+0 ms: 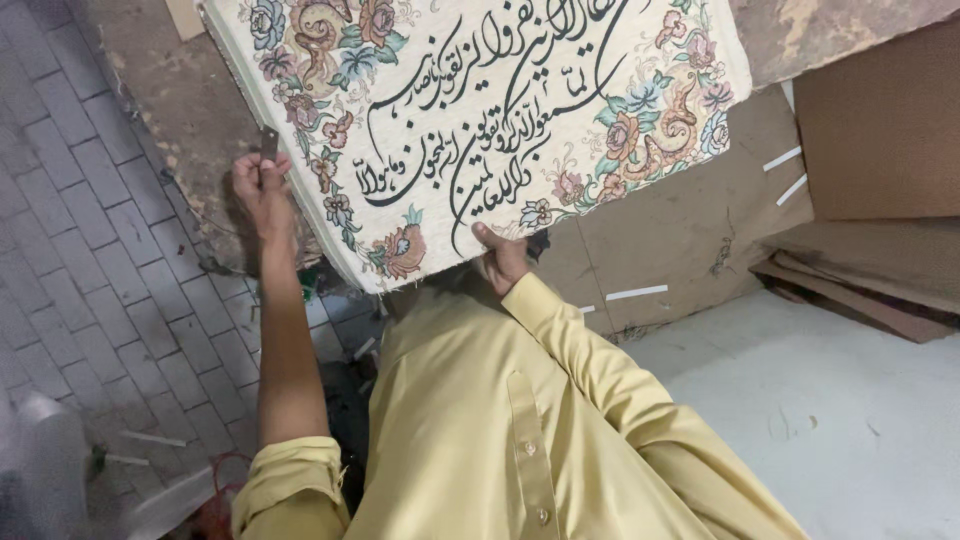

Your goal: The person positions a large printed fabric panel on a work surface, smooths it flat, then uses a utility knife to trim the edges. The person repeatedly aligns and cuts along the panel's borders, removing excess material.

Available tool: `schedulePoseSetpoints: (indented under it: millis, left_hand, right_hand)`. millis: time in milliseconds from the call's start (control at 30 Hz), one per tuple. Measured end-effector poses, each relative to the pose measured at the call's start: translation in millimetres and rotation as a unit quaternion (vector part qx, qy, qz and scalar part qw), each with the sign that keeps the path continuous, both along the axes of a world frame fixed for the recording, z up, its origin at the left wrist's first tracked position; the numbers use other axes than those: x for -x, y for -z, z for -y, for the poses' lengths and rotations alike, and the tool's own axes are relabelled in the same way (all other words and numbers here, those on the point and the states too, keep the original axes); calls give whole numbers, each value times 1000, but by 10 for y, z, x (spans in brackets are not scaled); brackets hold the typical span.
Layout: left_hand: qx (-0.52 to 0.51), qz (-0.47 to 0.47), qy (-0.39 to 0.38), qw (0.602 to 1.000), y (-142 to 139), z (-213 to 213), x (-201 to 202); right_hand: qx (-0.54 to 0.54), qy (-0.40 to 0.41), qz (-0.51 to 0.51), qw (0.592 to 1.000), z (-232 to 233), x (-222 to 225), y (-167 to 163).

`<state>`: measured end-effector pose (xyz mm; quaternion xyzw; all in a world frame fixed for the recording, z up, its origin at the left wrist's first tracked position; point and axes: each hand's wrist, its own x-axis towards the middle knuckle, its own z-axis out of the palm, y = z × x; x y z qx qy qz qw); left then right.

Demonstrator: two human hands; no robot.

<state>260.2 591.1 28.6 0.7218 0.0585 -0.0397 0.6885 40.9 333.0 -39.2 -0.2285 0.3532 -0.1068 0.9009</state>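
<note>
Your right hand (503, 258), sleeve bent at the elbow, pinches the lower edge of the embroidered floral panel (480, 120), thumb on its face. Beyond, your bare left forearm extends; left hand (262, 185) clenches a small dark tool (269, 144) beside the panel's edge.

The right hand (500, 258) grips the flowered tapestry's (480, 110) lower edge; the left hand (262, 183), beside its border, pinches a small dark blade (269, 143).

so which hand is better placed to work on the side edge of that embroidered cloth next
Left, probably. The left hand pinches a small dark tool right at the side edge of the embroidered cloth, while the right hand is occupied gripping its lower edge, thumb on the front.
</note>
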Motion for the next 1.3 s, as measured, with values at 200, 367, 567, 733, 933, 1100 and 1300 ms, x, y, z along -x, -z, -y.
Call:
schedulePoseSetpoints:
  millis: [200, 367, 567, 733, 933, 1100, 1300]
  left_hand:
    - [-145, 145, 80, 975, -64, -86, -282]
    - [-205, 231, 86, 947, -268, 129, -694]
    - [-187, 109, 126, 968, -294, 432, -719]
    - [-126, -1, 99, 987, -47, 305, -317]
    - [28, -79, -74, 994, 379, 533, 1028]
    - [107, -130, -148, 974, 740, 1050, 1928]
    - [71, -157, -114, 978, 949, 1170, 2099]
  right_hand:
    - [138, -7, 45, 989, 273, 300, -317]
    - [236, -6, 41, 971, 1025, 518, -785]
    - [279, -85, 69, 954, 2356, 395, -1228]
    - [276, -149, 102, 944, 3181, -59, -1244]
    - [256, -305, 36, 917, 3848, -1049, -1277]
    - [425, -477, -84, 764, 4126, -1787, -1163]
    - [736, -455, -124, 486, 4366, -1775, -866]
